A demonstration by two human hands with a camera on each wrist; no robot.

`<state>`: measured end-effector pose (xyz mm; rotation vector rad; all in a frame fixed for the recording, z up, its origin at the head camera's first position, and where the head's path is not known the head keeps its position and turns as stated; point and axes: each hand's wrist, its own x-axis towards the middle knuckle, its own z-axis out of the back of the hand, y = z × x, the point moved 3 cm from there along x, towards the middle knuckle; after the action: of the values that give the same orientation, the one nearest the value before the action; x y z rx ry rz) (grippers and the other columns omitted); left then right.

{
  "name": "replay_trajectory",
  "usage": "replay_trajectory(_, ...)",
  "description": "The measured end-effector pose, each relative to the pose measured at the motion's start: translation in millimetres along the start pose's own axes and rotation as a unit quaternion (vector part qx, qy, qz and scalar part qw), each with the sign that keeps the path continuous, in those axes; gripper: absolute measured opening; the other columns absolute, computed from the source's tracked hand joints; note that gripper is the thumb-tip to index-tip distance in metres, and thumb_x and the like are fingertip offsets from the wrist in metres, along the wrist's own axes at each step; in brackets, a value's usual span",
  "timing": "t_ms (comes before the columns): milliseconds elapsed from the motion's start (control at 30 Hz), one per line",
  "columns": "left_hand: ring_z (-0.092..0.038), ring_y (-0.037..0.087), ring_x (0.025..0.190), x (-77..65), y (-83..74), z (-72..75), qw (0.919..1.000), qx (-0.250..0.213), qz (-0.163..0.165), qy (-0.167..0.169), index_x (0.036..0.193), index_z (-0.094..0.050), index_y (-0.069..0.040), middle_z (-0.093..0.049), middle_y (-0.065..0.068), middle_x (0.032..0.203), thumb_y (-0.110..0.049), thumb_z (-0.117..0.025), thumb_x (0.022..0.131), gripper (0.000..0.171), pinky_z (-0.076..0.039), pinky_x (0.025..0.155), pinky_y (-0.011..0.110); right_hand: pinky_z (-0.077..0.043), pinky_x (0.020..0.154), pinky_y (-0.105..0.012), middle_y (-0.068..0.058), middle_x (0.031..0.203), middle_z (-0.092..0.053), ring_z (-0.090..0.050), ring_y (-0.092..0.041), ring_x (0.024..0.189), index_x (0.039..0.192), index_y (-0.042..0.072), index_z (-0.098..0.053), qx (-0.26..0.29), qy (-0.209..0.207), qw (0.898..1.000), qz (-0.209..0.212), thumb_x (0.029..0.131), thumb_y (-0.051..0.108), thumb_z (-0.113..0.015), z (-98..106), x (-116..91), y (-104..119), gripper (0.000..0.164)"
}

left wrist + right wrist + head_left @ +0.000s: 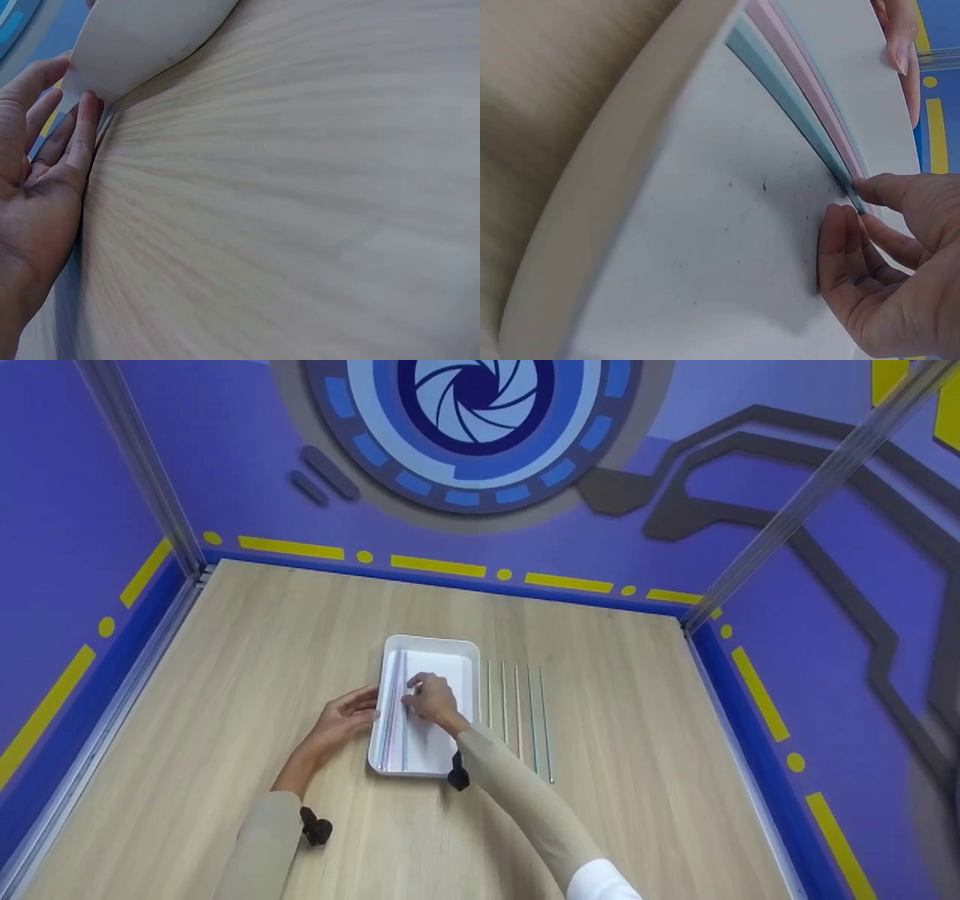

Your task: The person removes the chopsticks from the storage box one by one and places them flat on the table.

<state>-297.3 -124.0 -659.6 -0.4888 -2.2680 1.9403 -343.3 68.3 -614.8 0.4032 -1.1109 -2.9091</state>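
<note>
A white rectangular tray [442,765] stands on the table, with several thin straws lying lengthwise along its left side. In the right wrist view a teal straw [780,90] lies beside a pink straw [810,79] on the tray's floor. My right hand [433,699] is inside the tray, pinching the teal straw between thumb and index finger, other fingers loosely bent. Against the tray's left outer wall rests my left hand [341,724], its fingers fairly straight; in the left wrist view the fingertips touch the wall [135,52].
To the right of the tray, several straws [517,697] lie roughly parallel on the wooden table [637,810], in pale, pinkish and blue-green tones. Blue panels [247,495] with yellow marks enclose the table at the back and sides.
</note>
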Motion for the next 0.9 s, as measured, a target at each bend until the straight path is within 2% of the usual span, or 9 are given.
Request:
replay_trajectory(133,-0.046,0.036,0.141,0.1,1.5,-0.2,1.0000,-0.001,0.003,-0.001,0.153,-0.043,-0.002,-0.049,0.024,0.152,-0.007,-0.067,0.098,0.061,-0.054,0.103,0.020,-0.047,0.048,-0.018,-0.004,0.090,-0.073,-0.062,-0.010,0.059,0.115,0.008,-0.071,-0.053,0.004,0.998,-0.014,0.089,0.015,-0.076,6,-6,-1,0.027)
replay_trajectory(300,-0.049,0.032,0.140,0.1,2.0,-0.4,1.0000,0.008,0.003,-0.003,0.154,-0.042,-0.002,-0.048,0.024,0.153,-0.010,-0.069,0.098,0.062,-0.053,0.103,0.019,-0.048,0.057,-0.021,-0.006,0.102,-0.076,-0.064,-0.011,0.068,0.118,0.009,-0.072,-0.101,0.003,0.995,0.001,0.092,0.014,-0.073,13,-10,-3,0.027)
replay_trajectory(400,-0.052,0.027,0.136,-0.1,2.0,-0.7,0.9999,0.010,0.001,-0.005,0.153,-0.043,-0.002,-0.049,0.025,0.152,-0.010,-0.069,0.097,0.062,-0.054,0.103,0.019,-0.046,0.055,-0.020,-0.006,0.101,-0.076,-0.064,-0.011,0.067,0.116,0.009,-0.073,-0.101,0.002,0.995,0.010,0.092,0.012,-0.072,18,-12,-6,0.025)
replay_trajectory(567,-0.052,0.028,0.135,-1.2,2.3,-1.0,0.9999,-0.009,0.000,-0.005,0.152,-0.045,-0.001,-0.048,0.026,0.152,-0.005,-0.069,0.097,0.060,-0.055,0.102,0.020,-0.046,0.051,-0.018,-0.006,0.098,-0.076,-0.062,-0.010,0.062,0.115,0.009,-0.073,-0.095,0.018,0.995,0.007,0.091,0.010,-0.071,26,-18,-10,0.024)
replay_trajectory(700,-0.049,0.031,0.138,-0.5,2.0,0.4,1.0000,0.004,0.002,-0.006,0.152,-0.044,-0.001,-0.048,0.025,0.153,-0.006,-0.068,0.097,0.060,-0.054,0.101,0.018,-0.053,0.048,-0.020,-0.010,0.096,-0.076,-0.065,-0.011,0.058,0.120,0.008,-0.071,-0.073,0.040,0.997,0.004,0.093,0.009,-0.069,33,-21,-10,0.026)
replay_trajectory(900,-0.051,0.028,0.137,-0.5,2.0,1.4,0.9999,0.005,0.007,-0.011,0.152,-0.045,-0.001,-0.049,0.024,0.153,-0.008,-0.070,0.097,0.061,-0.054,0.102,0.018,-0.061,0.053,-0.024,-0.015,0.096,-0.077,-0.067,-0.013,0.064,0.127,0.006,-0.069,-0.027,0.056,0.998,0.020,0.096,0.006,-0.068,40,-26,-8,0.031)
